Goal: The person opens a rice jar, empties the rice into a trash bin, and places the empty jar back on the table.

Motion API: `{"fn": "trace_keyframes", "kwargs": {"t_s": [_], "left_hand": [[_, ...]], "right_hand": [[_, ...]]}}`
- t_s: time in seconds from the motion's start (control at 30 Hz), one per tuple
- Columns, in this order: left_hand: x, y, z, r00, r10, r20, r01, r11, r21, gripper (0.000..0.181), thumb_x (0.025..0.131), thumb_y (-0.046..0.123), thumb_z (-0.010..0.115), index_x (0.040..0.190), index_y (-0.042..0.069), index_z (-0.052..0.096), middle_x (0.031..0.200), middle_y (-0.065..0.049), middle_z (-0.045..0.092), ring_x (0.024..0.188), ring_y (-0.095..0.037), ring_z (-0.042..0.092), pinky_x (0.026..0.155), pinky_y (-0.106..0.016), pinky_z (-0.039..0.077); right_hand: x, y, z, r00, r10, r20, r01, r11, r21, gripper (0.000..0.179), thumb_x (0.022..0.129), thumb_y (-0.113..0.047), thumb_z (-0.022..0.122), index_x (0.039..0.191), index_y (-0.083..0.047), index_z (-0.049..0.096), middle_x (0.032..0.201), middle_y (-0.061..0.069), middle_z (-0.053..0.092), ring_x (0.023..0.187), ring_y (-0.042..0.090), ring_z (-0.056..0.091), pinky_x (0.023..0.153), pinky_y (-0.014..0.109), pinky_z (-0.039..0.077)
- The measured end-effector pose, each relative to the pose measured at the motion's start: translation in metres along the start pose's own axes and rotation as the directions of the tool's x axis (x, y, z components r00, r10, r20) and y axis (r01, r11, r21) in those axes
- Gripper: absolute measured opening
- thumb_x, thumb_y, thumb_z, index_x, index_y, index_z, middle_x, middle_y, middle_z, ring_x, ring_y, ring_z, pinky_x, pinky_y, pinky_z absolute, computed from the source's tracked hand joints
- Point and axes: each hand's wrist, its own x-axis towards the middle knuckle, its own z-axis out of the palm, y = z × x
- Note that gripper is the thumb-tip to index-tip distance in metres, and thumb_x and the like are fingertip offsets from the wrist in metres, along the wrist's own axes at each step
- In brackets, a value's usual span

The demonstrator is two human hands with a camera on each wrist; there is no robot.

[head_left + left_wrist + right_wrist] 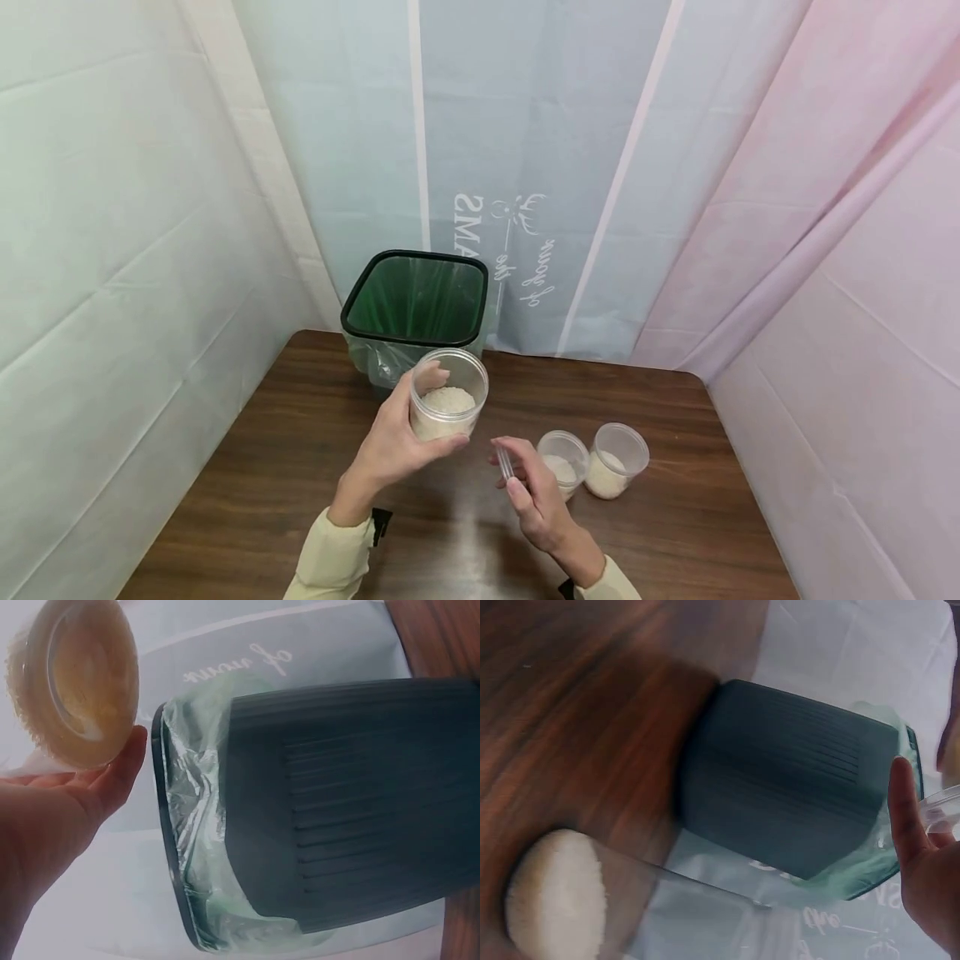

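My left hand [393, 437] grips a clear plastic jar [442, 432] partly filled with rice [448, 401], its open mouth tilted toward the head camera. In the left wrist view the jar's base [86, 682] shows above the fingers. My right hand [542, 500] pinches a clear plastic lid [505, 463], seen nearly edge-on in the head view, a little to the right of the held jar. Behind the right hand stands a second open jar with rice [564, 450], partly covered by that hand, and beside it a third open jar with rice [617, 461].
A dark green bin [420, 300] with a black rim and a clear liner stands at the back of the wooden table [645, 550], just behind the held jar. Curtains [540, 108] hang behind the table and along both sides.
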Motion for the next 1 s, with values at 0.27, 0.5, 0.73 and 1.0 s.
{"fn": "trace_keyframes", "kwargs": {"t_s": [0.27,0.5,0.73,1.0], "left_hand": [[0.011,0.003,-0.015,0.997,0.037,-0.075,-0.036,0.999,0.015,0.093,0.065,0.014,0.092,0.143,0.013,0.041,0.132,-0.01,0.06,0.125,-0.025,0.056,0.103,-0.022,0.041],[0.024,0.012,-0.039,0.992,0.067,-0.107,-0.07,0.997,-0.031,0.093,0.066,0.001,0.088,0.143,0.009,0.039,0.136,-0.013,0.057,0.128,-0.026,0.052,0.105,-0.02,0.04],[0.037,0.018,-0.062,0.986,0.072,-0.152,-0.062,0.996,0.071,0.095,0.065,0.003,0.089,0.144,0.013,0.039,0.136,-0.01,0.057,0.124,-0.024,0.053,0.099,-0.017,0.041],[0.053,0.025,-0.073,0.985,0.065,-0.162,-0.045,0.991,0.128,0.093,0.065,0.008,0.09,0.143,0.01,0.039,0.135,-0.009,0.058,0.124,-0.022,0.053,0.097,-0.014,0.04]], "right_hand": [[-0.02,0.008,-0.003,0.967,0.188,0.173,-0.131,0.946,-0.296,0.041,0.094,-0.012,0.054,0.133,-0.002,0.051,0.121,0.006,0.061,0.095,0.009,0.06,0.079,0.022,0.051],[-0.047,0.017,-0.003,0.893,0.339,0.297,-0.146,0.841,-0.52,0.042,0.098,-0.029,0.056,0.135,-0.011,0.052,0.125,0.001,0.059,0.115,0.014,0.06,0.093,0.036,0.051],[-0.066,0.024,0.003,0.841,0.413,0.349,-0.142,0.791,-0.595,0.047,0.1,-0.042,0.05,0.139,-0.016,0.049,0.13,0.003,0.055,0.115,0.017,0.058,0.092,0.038,0.052],[-0.079,0.027,0.005,0.806,0.434,0.402,-0.076,0.75,-0.657,0.051,0.099,-0.046,0.052,0.138,-0.013,0.052,0.131,0.015,0.055,0.112,0.028,0.058,0.081,0.042,0.055]]}}
